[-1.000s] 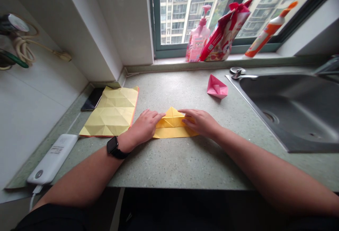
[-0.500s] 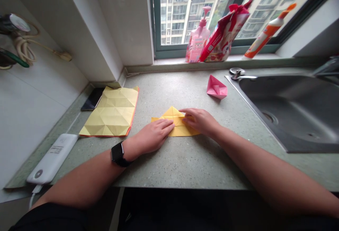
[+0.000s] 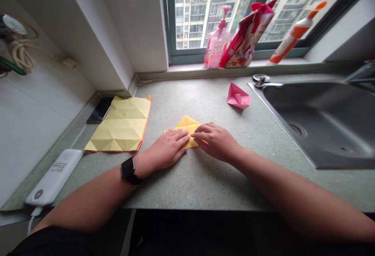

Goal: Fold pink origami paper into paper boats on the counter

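A folded yellow paper (image 3: 186, 124) lies on the speckled counter (image 3: 205, 178), its pointed top showing beyond my fingers. My left hand (image 3: 166, 151), with a black watch on the wrist, lies flat on the paper's left part, fingers stretched out. My right hand (image 3: 215, 142) rests on its right part, fingers pressed down and meeting the left fingertips at the middle. Most of the paper is hidden under both hands.
A creased yellow sheet (image 3: 121, 125) lies to the left, over a dark phone (image 3: 99, 110). A white power bank (image 3: 51, 178) sits at the near left edge. A pink folded paper boat (image 3: 238, 97) sits beside the steel sink (image 3: 322, 119). Bottles and a red pouch (image 3: 246, 33) line the windowsill.
My left hand slid from the paper's left end toward its lower middle. My right hand moved left to meet it. The bottom strip of the paper is folded up or covered; less yellow shows.
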